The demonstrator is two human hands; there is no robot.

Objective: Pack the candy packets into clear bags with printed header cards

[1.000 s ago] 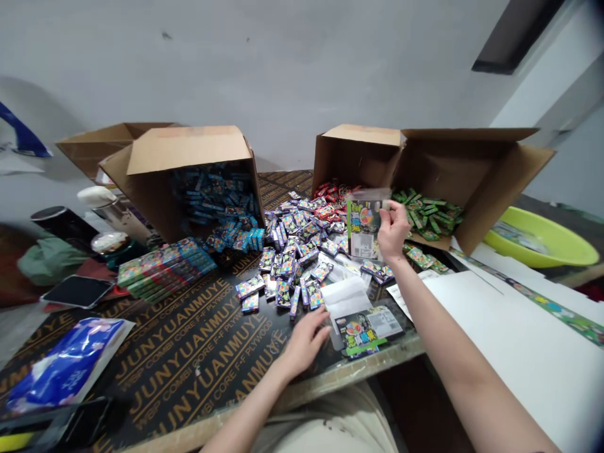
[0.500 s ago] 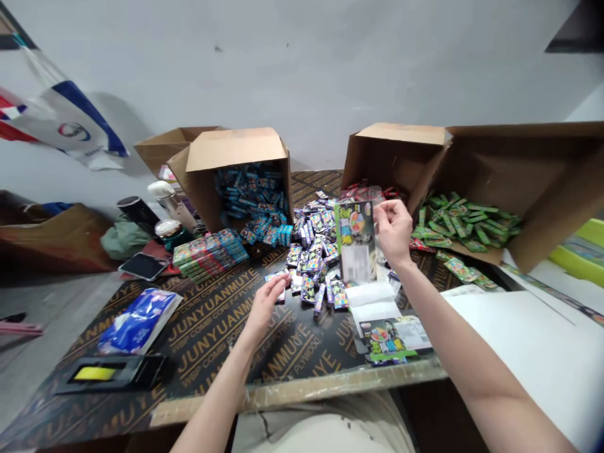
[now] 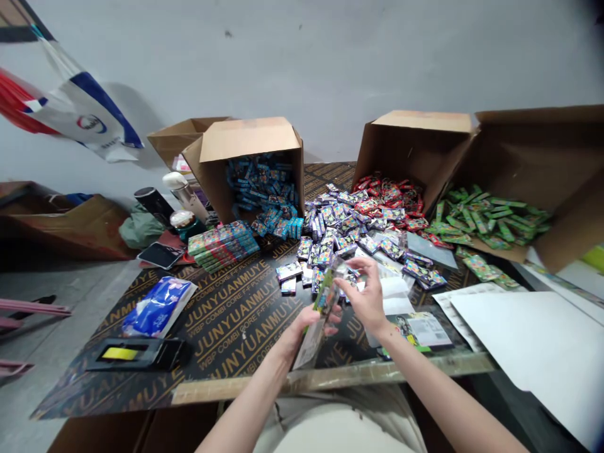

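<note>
Clear blister pack [image 3: 317, 340] tilted between my hands, low centre: right hand [image 3: 367, 297] fingertips pinch its upper part, left hand [image 3: 302, 333] fingers curl beneath. Loose printed packs [image 3: 340, 236] lie heaped mid-frame; tipped cartons [image 3: 250, 141] along the top hold more.

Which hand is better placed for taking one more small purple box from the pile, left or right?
Right, probably: the right hand is nearer the pile of small purple boxes, just above it, while the left hand sits lower, under the clear plastic packet.
</note>
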